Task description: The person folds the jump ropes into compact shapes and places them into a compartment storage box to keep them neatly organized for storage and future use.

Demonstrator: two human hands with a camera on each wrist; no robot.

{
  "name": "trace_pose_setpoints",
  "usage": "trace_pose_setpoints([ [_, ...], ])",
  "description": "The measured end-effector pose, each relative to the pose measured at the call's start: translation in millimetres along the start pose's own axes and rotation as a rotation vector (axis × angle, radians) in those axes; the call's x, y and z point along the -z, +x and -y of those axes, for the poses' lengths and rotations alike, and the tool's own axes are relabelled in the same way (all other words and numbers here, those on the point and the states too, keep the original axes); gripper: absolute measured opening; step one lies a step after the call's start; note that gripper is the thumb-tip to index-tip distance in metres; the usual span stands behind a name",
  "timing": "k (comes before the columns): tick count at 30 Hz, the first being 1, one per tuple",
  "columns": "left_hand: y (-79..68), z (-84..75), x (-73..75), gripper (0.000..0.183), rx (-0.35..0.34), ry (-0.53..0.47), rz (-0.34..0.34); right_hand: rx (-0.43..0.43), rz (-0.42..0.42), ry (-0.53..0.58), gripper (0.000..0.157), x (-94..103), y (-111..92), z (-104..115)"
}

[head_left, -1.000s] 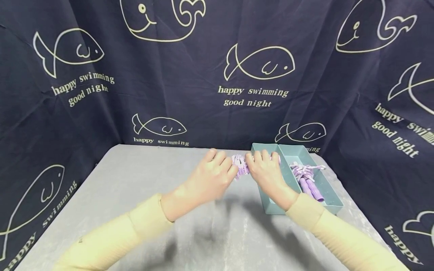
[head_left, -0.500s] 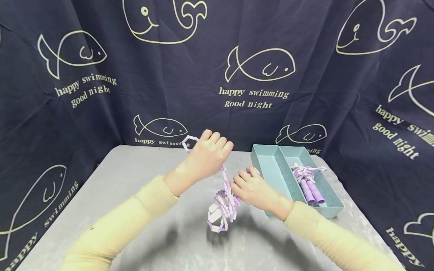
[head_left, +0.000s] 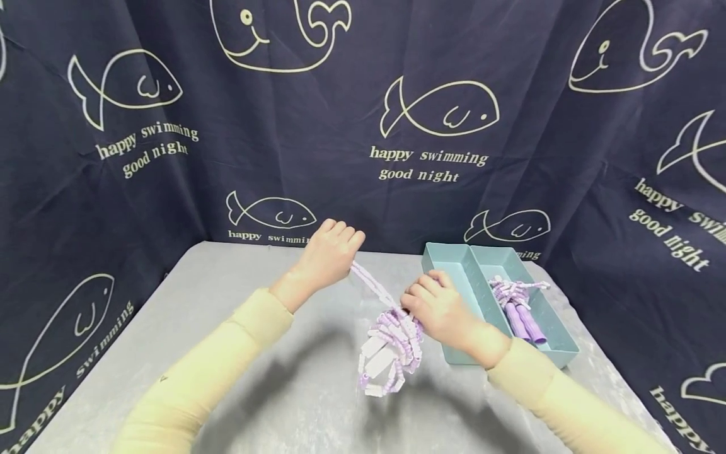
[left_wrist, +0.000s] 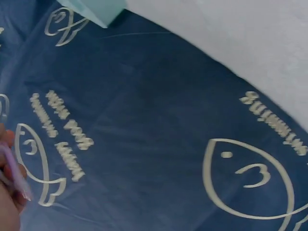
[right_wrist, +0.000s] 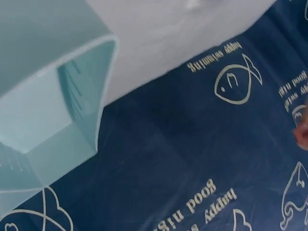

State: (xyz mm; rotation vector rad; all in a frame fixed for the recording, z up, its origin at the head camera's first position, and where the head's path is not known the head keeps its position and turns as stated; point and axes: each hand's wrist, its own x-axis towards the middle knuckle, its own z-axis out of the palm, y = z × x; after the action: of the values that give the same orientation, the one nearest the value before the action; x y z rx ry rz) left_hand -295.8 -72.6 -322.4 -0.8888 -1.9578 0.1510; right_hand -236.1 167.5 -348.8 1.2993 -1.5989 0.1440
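Note:
A beaded jump rope (head_left: 394,340) in purple and white hangs as a coiled bundle over the table. Higher up and to the left, my left hand (head_left: 326,255) grips a pulled-out length of it, which slants down to the bundle. My right hand (head_left: 437,309) holds the bundle at its top right, beside the teal box. Whether handles lie inside my right fist is hidden. In the left wrist view, a bit of purple (left_wrist: 17,173) shows between the fingers at the left edge. Only a sliver of fingers (right_wrist: 302,132) appears in the right wrist view.
The teal two-compartment box (head_left: 454,353) stands at the right of the grey table (head_left: 272,391). Its right compartment contains another purple-and-white beaded jump rope (head_left: 509,293) with purple handles (head_left: 524,321). A dark blue fish-print curtain (head_left: 340,157) surrounds the table.
My hands were close together over the box's left edge. They have drawn apart, the left one moving leftward with a rope length, while the bundle has dropped to hang below my right hand.

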Motion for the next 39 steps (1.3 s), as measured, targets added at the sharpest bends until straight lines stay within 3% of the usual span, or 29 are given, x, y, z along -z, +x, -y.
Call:
trace_pose_setpoints([
  [5,-12.2,3.4,-12.5,0.017,-0.039,-0.1,-0.048,-0.058,-0.016,0.034,0.019,4.7,3,-6],
  [11,-22.2,1.6,-22.6,0.009,-0.131,-0.192,-0.21,-0.092,-0.101,0.089,0.015,8.1,3,-11],
  [15,-30.1,2.5,-25.8,0.022,-0.192,-0.252,-0.323,-0.12,-0.146,0.098,0.015,10.8,2,-15],
  [18,-33.8,3.2,-25.5,0.031,-0.228,-0.312,-0.357,-0.175,-0.161,0.103,0.016,13.2,0,-19],
  [24,-36.5,2.8,-23.4,0.012,-0.269,-0.359,-0.328,-0.269,-0.169,0.143,0.022,18.5,-4,-26],
  [32,-47.4,2.7,-24.2,0.012,-0.238,-0.266,-0.29,-0.344,-0.173,0.187,0.029,20.5,-8,-28],
  [39,-53.6,-7.6,-21.4,0.013,-0.281,-0.238,-0.219,-0.577,-0.099,0.217,0.03,22.3,-16,-24],
])
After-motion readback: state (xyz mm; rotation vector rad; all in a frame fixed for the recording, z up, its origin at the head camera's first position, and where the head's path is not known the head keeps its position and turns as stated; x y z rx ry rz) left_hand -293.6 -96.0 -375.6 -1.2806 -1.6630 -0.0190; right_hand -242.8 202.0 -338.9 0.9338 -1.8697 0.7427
